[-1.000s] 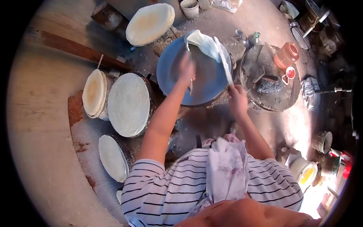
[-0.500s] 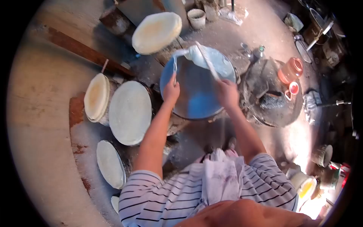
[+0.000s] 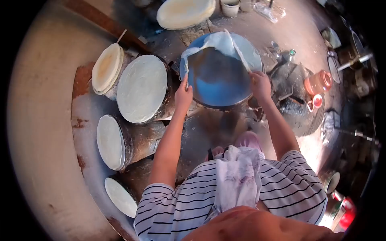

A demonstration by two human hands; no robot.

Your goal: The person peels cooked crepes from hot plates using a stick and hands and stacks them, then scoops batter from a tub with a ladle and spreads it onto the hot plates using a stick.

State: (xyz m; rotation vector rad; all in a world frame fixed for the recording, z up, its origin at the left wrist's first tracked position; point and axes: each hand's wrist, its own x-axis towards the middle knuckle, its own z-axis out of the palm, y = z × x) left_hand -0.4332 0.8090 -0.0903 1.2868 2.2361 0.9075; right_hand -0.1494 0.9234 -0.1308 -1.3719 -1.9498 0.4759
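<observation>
Sheet work at the round pan, and look at the spread: the pale sheet arches along the far rim, leaving the dark middle bare. On the left, the hand has its fingers closed, pinching what looks like the sheet's drawn-out edge; whether a thin tool sits in there too, I can't tell. Over on the right, the other hand wraps the near end of a slim stick, the sheet lying against its far part. Both sides want equal, gentle tension, I'd say, because that narrow left strip could tear if pulled ahead of the stick. Low, level wrists would help, with the stick taking the weight along its length and the limp middle kept from folding onto itself.
</observation>
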